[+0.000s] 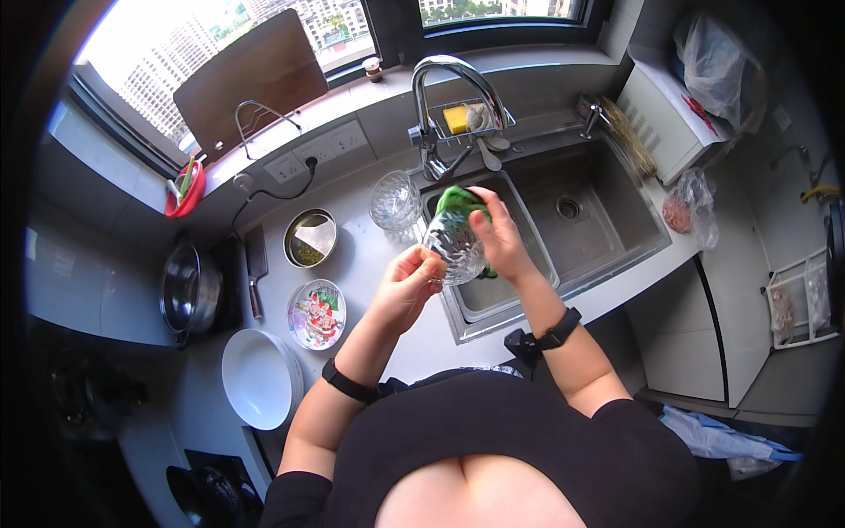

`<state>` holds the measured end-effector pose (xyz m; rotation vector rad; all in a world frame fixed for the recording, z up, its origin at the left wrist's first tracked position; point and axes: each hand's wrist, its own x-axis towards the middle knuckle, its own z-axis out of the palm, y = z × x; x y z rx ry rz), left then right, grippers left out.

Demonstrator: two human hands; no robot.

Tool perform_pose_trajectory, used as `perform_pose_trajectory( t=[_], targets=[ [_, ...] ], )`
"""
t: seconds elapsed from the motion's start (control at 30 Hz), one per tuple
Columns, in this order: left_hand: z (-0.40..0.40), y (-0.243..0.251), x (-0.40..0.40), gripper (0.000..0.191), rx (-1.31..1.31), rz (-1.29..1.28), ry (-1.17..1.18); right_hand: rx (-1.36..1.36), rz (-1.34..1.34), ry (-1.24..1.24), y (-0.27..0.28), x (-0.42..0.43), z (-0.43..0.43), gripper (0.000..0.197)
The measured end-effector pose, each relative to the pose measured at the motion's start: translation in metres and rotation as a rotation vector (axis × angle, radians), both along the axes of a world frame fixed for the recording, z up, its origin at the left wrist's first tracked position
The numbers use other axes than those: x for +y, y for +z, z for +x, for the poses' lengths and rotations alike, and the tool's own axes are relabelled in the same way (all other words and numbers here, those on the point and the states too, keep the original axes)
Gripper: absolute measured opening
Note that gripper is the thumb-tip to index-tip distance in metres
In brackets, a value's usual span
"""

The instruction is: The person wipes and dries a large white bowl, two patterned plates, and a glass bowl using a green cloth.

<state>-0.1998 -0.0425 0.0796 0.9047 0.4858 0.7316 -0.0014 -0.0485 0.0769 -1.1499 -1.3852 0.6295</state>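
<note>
My left hand (pixel 410 285) grips the near rim of a clear cut-glass bowl (pixel 455 247), which is tilted over the left sink basin (pixel 485 297). A green cloth (pixel 458 198) lies against the far side of the glass. My right hand (pixel 503 237) presses this cloth to the glass, its thumb on the side facing me. Part of the cloth also shows below the right hand, behind the glass. Another clear cut-glass bowl (pixel 395 200) stands on the counter, just left of the sink. Behind the basin rises a chrome faucet (pixel 432 162).
Left on the counter are a metal bowl with green bits (pixel 309 239), a printed plate (pixel 317 315), stacked white bowls (pixel 259 379) and a cleaver (pixel 255 270). A wire rack holds a yellow sponge (pixel 455 120). A steel pot (pixel 188 290) stands far left; a plastic bag (pixel 700 208) lies right.
</note>
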Motion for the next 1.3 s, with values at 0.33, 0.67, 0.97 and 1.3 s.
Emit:
perform_pose_trajectory(
  t=[0.33, 0.67, 0.97, 1.3],
  targets=[
    [0.009, -0.018, 0.0, 0.023, -0.458, -0.402, 0.187, -0.259, 0.337, -0.053, -0.005, -0.036, -0.052, 0.042],
    [0.009, -0.016, -0.001, 0.025, -0.595, -0.512, 0.224, -0.087, 0.379, -0.264, -0.008, -0.039, -0.071, 0.046],
    [-0.002, -0.011, 0.004, 0.018, -0.504, -0.337, 0.048, 0.845, 0.178, 0.252, -0.005, -0.03, -0.05, 0.096],
    [-0.023, 0.001, 0.003, 0.057, -0.229, -0.299, 0.027, 0.998, -0.052, 0.446, 0.037, -0.042, -0.027, 0.069]
  ],
)
